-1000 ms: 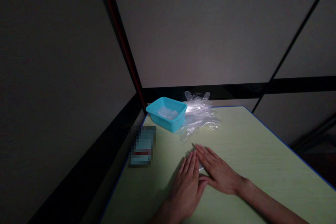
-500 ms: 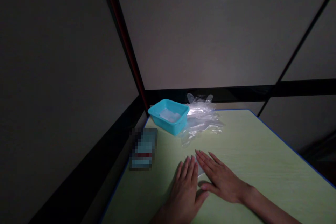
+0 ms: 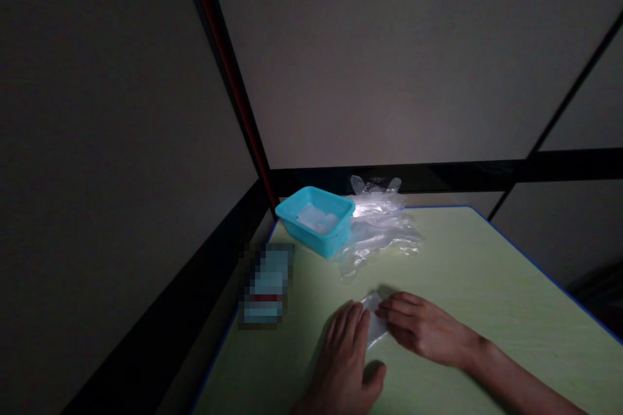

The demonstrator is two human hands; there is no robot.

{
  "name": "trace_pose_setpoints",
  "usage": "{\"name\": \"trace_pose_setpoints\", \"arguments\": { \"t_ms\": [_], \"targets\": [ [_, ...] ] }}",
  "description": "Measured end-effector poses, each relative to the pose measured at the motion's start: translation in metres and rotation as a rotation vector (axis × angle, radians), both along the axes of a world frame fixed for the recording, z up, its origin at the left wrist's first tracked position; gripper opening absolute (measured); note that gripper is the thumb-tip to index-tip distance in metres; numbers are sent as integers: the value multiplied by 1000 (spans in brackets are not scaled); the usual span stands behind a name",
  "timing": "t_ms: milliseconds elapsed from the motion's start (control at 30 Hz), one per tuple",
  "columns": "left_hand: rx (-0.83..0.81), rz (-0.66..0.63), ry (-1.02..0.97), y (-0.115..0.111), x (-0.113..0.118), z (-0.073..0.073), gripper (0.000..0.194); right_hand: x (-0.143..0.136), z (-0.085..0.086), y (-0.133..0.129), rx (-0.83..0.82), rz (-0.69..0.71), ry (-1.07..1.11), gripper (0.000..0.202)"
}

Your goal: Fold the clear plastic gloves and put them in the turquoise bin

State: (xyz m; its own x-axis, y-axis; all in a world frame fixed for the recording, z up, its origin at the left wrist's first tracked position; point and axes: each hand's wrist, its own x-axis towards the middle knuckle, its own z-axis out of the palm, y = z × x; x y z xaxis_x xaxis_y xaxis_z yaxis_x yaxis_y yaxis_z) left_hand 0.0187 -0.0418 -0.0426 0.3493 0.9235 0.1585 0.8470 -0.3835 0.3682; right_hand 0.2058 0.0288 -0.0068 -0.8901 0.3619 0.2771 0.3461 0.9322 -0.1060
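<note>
Resting palm-down on the bench [image 3: 491, 292], the left hand [image 3: 343, 353] lies flat, thumb spread, at the left edge of the clear plastic piece [image 3: 374, 323]. The right hand [image 3: 426, 331] curls its fingers at the opposite edge; whether they pinch cannot be determined. Beyond, the blue basket [image 3: 311, 234] adjoins the clear plastic gloves [image 3: 382, 230].

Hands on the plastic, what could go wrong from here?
1. The small clear plastic piece looks thin; between the left hand and the right hand, it could crease or slip.
2. The clear plastic gloves lie in a loose pile beside the blue basket; pulling one might drag others.
3. The pixelated item sits near the left edge of the table and might get nudged off.
</note>
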Motion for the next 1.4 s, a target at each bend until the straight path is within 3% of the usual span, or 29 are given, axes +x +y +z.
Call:
{"name": "trace_pose_setpoints", "arguments": {
  "t_ms": [100,200,333,433,500,633,733,867,1000,1167,1400],
  "targets": [
    [41,29,-80,5,1,7,54,-2,7,0,-138,2,70,21],
    [41,94,-226,10,4,18,31,-3,16,2,-441,-129,226,13],
    [-169,313,-587,23,8,31,16,-7,21,10,-913,-272,524,7],
    [-390,362,-977,32,11,37,17,-11,19,13,-1230,-248,686,37],
    [-473,334,-1181,33,16,40,19,-14,17,13,-1334,-266,765,48],
    [-502,341,-1335,27,25,45,26,-19,16,9,-1331,-381,941,46],
    [-454,392,-1377,33,18,52,31,-18,20,6,-1268,-430,1001,38],
    [-127,684,-1593,72,-12,66,39,-6,27,8,-1183,-459,1007,33],
    [-112,770,-1623,123,-37,70,35,3,37,21,-1132,-428,977,31],
    [-155,730,-1657,146,-42,60,30,-1,54,57,-1077,-347,930,33],
    [-138,622,-1698,128,-37,57,22,-27,91,126,-1007,-277,874,40]
  ]
}}
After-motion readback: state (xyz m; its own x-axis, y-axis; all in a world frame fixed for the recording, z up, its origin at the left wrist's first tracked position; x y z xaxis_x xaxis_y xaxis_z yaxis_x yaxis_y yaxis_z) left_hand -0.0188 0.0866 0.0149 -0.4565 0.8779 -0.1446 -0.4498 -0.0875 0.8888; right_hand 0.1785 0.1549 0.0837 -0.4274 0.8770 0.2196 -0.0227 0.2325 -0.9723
